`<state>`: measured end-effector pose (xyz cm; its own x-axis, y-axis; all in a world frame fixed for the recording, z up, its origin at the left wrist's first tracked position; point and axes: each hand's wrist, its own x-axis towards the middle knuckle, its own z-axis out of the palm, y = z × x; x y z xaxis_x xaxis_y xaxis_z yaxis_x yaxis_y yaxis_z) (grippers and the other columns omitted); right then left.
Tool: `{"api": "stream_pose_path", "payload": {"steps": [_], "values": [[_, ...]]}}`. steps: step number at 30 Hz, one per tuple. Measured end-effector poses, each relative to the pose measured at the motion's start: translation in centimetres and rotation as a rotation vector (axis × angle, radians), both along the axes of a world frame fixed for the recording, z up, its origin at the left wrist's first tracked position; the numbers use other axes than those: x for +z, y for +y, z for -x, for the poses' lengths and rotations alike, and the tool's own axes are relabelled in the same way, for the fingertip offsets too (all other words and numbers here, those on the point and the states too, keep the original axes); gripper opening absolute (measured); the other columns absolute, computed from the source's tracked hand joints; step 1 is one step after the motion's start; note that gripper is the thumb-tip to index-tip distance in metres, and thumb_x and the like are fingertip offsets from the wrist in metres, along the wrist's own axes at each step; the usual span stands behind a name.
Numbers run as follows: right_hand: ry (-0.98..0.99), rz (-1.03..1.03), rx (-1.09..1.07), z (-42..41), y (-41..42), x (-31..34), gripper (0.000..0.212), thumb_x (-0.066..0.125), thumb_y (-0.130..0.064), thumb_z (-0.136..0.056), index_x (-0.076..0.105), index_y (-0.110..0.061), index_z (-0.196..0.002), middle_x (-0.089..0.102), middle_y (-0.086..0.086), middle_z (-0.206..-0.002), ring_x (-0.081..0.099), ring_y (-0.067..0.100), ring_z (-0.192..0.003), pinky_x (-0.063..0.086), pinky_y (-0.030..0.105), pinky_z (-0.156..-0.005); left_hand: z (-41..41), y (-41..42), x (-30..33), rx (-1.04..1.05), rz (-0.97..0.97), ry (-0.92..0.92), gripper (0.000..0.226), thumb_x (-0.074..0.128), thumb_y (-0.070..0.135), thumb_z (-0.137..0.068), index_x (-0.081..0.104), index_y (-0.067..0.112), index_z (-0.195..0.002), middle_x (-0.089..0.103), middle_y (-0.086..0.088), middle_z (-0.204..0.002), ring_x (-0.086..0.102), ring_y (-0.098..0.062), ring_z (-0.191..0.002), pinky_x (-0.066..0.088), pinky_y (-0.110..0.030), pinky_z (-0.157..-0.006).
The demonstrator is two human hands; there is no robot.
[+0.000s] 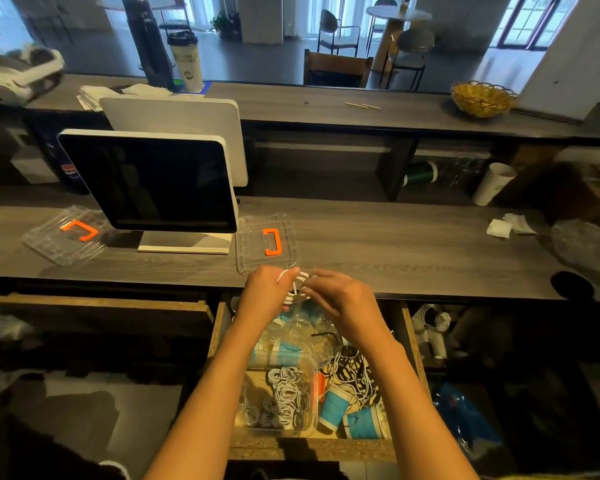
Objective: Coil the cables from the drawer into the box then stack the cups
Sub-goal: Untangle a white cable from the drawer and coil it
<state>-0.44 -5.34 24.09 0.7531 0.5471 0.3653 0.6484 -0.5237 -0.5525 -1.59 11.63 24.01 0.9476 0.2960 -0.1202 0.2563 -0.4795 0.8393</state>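
My left hand (265,291) and my right hand (340,297) are raised above the open drawer (219,327), both gripping a white cable (297,285) wound in loops between them. Below, a clear plastic box (278,400) inside the drawer holds several coiled white and grey cables. To its right lie tangled black and white cables (352,370) and blue-and-white paper cups (333,408) on their sides. Clear plastic cups (298,327) sit at the drawer's back, partly hidden by my hands.
On the counter, a clear lid with an orange handle (271,241) lies just beyond my hands; a second one (78,230) sits at the left. A monitor (149,181) stands between them. Crumpled tissues (510,225) lie at the right. A wicker basket (482,98) rests on the upper ledge.
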Motion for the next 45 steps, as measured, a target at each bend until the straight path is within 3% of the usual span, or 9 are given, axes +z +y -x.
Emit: {"api": "stream_pose_path", "payload": {"steps": [5, 14, 19, 27, 32, 35, 40, 43, 45], "values": [[0.295, -0.329, -0.179, 0.0, 0.1, 0.3, 0.014, 0.064, -0.023, -0.095, 0.078, -0.023, -0.098, 0.076, -0.008, -0.082, 0.071, 0.004, -0.075, 0.059, 0.038, -0.071, 0.7, -1.2, -0.2, -0.117, 0.032, -0.060, 0.045, 0.049, 0.033, -0.103, 0.052, 0.012, -0.064, 0.046, 0.000, -0.056, 0.049, -0.002, -0.040, 0.046, -0.018, -0.042], [0.844, -0.629, -0.332, -1.0, -1.0, 1.8, 0.014, 0.069, -0.012, -0.089, 0.074, -0.002, -0.080, 0.055, -0.003, -0.049, 0.046, 0.008, -0.042, 0.037, 0.018, -0.037, 1.9, -2.3, 0.7, -0.317, 0.201, -0.081, 0.048, 0.038, 0.033, -0.106, 0.053, 0.012, -0.066, 0.049, 0.005, -0.041, 0.044, -0.004, -0.033, 0.035, -0.018, -0.041], [1.037, -0.729, -0.251, -0.9, -0.7, 1.9, 0.015, 0.065, -0.007, -0.089, 0.074, 0.004, -0.095, 0.070, 0.010, -0.073, 0.063, 0.013, -0.059, 0.047, 0.019, -0.049, 2.1, -3.6, 1.0, -0.244, 0.629, -0.092, 0.046, 0.037, 0.034, -0.104, 0.058, -0.004, -0.088, 0.039, -0.003, -0.041, 0.030, -0.007, -0.028, 0.024, -0.017, -0.032], [1.048, -0.570, -0.148, 0.9, 0.9, -1.0, 0.040, 0.061, -0.030, -0.096, 0.063, -0.015, -0.059, 0.047, 0.002, -0.051, 0.027, 0.013, -0.044, 0.018, 0.025, -0.044, 1.5, -3.2, 0.7, 0.032, 0.958, -0.098, 0.047, 0.036, 0.034, -0.107, 0.048, 0.004, -0.073, 0.035, -0.003, -0.039, 0.022, -0.007, -0.025, 0.013, -0.016, -0.033], [0.892, -0.352, -0.032, 1.6, 1.6, -0.9, 0.051, 0.061, -0.045, -0.093, 0.068, 0.002, -0.074, 0.053, 0.020, -0.057, 0.037, 0.025, -0.055, 0.030, 0.037, -0.057, 1.1, -2.5, 0.0, 0.172, 0.506, -0.112, 0.050, 0.041, 0.034, -0.106, 0.052, 0.007, -0.065, 0.043, -0.005, -0.043, 0.033, -0.010, -0.030, 0.027, -0.020, -0.035], [0.735, -0.169, 0.012, 1.7, 1.1, 0.0, 0.044, 0.057, -0.035, -0.099, 0.068, 0.000, -0.075, 0.059, 0.017, -0.059, 0.044, 0.016, -0.048, 0.039, 0.027, -0.053, 1.0, -2.1, -0.4, 0.208, 0.245, -0.119, 0.054, 0.046, 0.033, -0.104, 0.050, 0.011, -0.055, 0.048, -0.005, -0.044, 0.040, -0.008, -0.032, 0.034, -0.021, -0.042], [0.547, 0.050, 0.079, 2.1, 0.5, 1.8, 0.030, 0.054, -0.029, -0.101, 0.070, -0.009, -0.084, 0.066, -0.003, -0.065, 0.059, 0.010, -0.057, 0.052, 0.027, -0.062, 0.1, -0.3, -1.0, 0.137, 0.011, -0.091, 0.056, 0.050, 0.035, -0.102, 0.048, 0.011, -0.051, 0.050, -0.010, -0.049, 0.049, -0.024, -0.049, 0.047, -0.041, -0.058], [0.175, 0.269, -0.011, 1.2, -0.2, 2.4, 0.023, 0.052, -0.031, -0.101, 0.070, -0.018, -0.092, 0.065, -0.003, -0.075, 0.060, 0.017, -0.073, 0.052, 0.042, -0.070, 0.4, -0.4, -0.7, -0.005, -0.054, -0.016, 0.056, 0.050, 0.034, -0.102, 0.044, 0.015, -0.050, 0.046, -0.005, -0.046, 0.050, -0.024, -0.051, 0.040, -0.034, -0.058], [0.054, 0.153, -0.067, 0.4, -0.8, 2.2, 0.019, 0.054, -0.026, -0.100, 0.071, -0.017, -0.099, 0.066, -0.001, -0.090, 0.057, 0.016, -0.087, 0.050, 0.035, -0.076, 0.7, -0.4, -0.6, -0.100, -0.042, 0.009, 0.053, 0.049, 0.035, -0.102, 0.044, 0.016, -0.053, 0.046, -0.001, -0.045, 0.048, -0.015, -0.043, 0.036, -0.028, -0.053]]}}
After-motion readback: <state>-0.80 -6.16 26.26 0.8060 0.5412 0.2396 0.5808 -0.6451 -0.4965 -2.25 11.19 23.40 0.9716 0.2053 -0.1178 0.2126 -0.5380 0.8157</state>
